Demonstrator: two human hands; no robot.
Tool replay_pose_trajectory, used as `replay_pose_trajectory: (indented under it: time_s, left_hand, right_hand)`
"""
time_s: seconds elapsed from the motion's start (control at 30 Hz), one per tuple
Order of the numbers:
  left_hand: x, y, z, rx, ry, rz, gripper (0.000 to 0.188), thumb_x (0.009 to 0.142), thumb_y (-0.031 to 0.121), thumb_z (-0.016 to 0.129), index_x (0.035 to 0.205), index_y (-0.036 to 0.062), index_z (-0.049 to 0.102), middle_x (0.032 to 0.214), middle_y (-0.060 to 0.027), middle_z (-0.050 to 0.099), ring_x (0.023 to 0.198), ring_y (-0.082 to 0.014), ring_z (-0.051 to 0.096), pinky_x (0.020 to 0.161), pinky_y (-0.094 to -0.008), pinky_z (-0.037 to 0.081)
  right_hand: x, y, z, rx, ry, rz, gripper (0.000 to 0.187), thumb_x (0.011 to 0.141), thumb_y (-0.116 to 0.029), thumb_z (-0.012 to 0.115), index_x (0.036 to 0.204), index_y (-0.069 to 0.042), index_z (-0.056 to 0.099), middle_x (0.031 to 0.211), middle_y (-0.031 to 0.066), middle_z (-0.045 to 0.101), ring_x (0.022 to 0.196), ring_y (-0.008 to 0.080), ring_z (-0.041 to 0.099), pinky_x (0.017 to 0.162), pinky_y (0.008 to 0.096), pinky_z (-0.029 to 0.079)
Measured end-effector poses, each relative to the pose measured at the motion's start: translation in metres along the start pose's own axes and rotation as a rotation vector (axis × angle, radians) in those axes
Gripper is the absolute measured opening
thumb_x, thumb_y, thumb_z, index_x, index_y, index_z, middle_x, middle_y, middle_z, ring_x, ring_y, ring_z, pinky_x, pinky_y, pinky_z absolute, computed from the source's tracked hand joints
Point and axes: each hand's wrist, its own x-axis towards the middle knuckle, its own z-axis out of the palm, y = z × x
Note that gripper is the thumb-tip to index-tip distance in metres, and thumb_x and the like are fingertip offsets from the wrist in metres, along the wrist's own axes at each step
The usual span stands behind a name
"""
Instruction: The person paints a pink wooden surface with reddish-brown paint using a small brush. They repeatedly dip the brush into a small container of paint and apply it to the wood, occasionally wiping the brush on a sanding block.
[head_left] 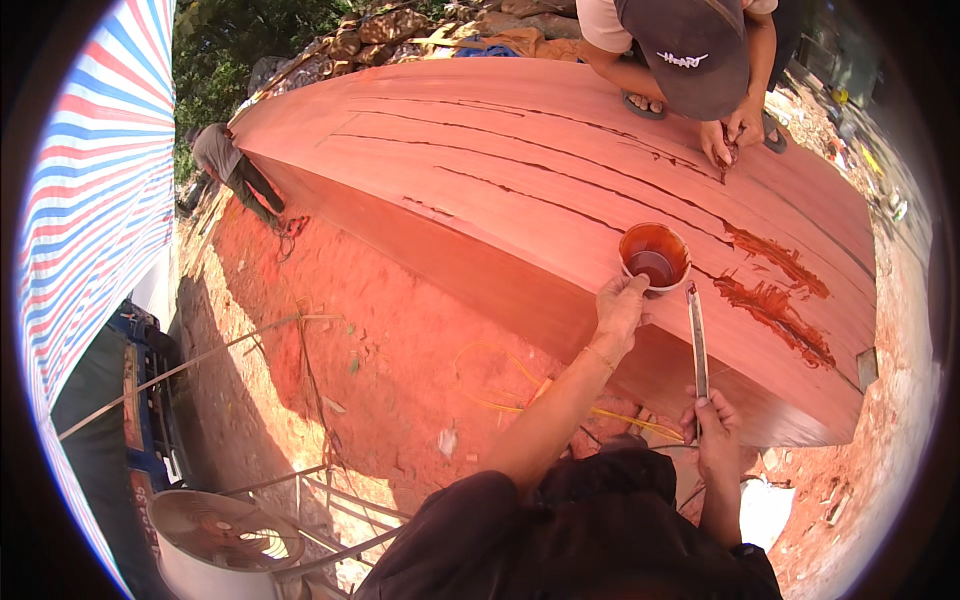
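Observation:
My left hand [622, 305] grips the near rim of a cup [638, 238] with dark red-brown liquid inside. To its right, my right hand [712, 415] is closed around the lower end of a long, flat, thin stick [697, 335]. The stick points up and away, its tip stained dark red beside the cup. Both are held over the near side of a large reddish wooden boat hull [480, 140]. Dark lines run lengthwise along the hull, and wet-looking brown smears [775, 310] spread across it right of the stick.
Across the hull, a co-worker in a dark cap [690, 50] bends with both hands at a dark line. Another person [225, 160] stoops at the far left end. A large fan [225, 535] stands lower left; a yellow cord [630, 420] crosses the ground. A striped tarp [100, 180] hangs left.

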Motion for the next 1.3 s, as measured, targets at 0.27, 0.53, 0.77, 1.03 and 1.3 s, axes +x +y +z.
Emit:
replay_pose_trajectory:
  time_s: [0.27,0.53,0.77,1.03,1.3]
  left_hand:
    - [-0.034,0.019,-0.068,-0.049,0.036,0.095,0.018,0.096,0.03,0.074,0.092,0.0141,0.067,0.09,0.0028,0.065,0.08,-0.0114,0.06,0.073,-0.0317,0.055]
    - [-0.073,0.018,-0.219,0.118,0.228,0.219,0.017,0.096,0.031,0.077,0.091,0.016,0.07,0.087,0.0067,0.066,0.078,-0.0059,0.056,0.066,-0.0237,0.043]
    - [-0.113,0.027,-0.308,-0.054,0.358,0.196,0.014,0.097,0.024,0.076,0.092,0.0125,0.069,0.091,0.0014,0.07,0.086,-0.0109,0.064,0.075,-0.033,0.057]
    - [-0.11,0.019,-0.389,-0.272,0.401,0.305,0.015,0.097,0.018,0.076,0.088,0.011,0.067,0.094,-0.0036,0.073,0.091,-0.019,0.071,0.082,-0.0407,0.06]
    - [-0.068,0.06,-0.483,-0.424,0.365,0.492,0.009,0.096,0.017,0.076,0.095,0.0096,0.07,0.108,-0.0072,0.075,0.102,-0.025,0.071,0.092,-0.0454,0.059]
  right_hand:
    - [-0.005,0.003,0.041,-0.006,-0.07,-0.051,0.025,0.107,-0.015,0.055,0.119,0.003,0.067,0.075,0.0046,0.064,0.058,0.0069,0.052,0.055,0.0215,0.042]
    - [0.015,0.019,0.115,-0.035,-0.256,-0.027,0.026,0.108,-0.015,0.053,0.12,0.002,0.067,0.077,0.0023,0.065,0.061,0.0053,0.053,0.057,0.0204,0.043]
    - [0.031,0.035,0.162,-0.1,-0.38,0.046,0.027,0.108,-0.013,0.052,0.124,0.004,0.065,0.076,0.0026,0.064,0.062,0.0067,0.054,0.059,0.0213,0.044]
    - [0.072,0.052,0.224,-0.255,-0.542,0.117,0.025,0.108,-0.018,0.052,0.109,0.0,0.069,0.077,0.0008,0.066,0.062,0.0043,0.053,0.058,0.0219,0.044]
    - [0.147,0.078,0.369,-0.309,-0.815,0.213,0.023,0.103,-0.015,0.053,0.104,0.0,0.071,0.075,-0.0002,0.066,0.061,0.0051,0.055,0.056,0.0238,0.043]
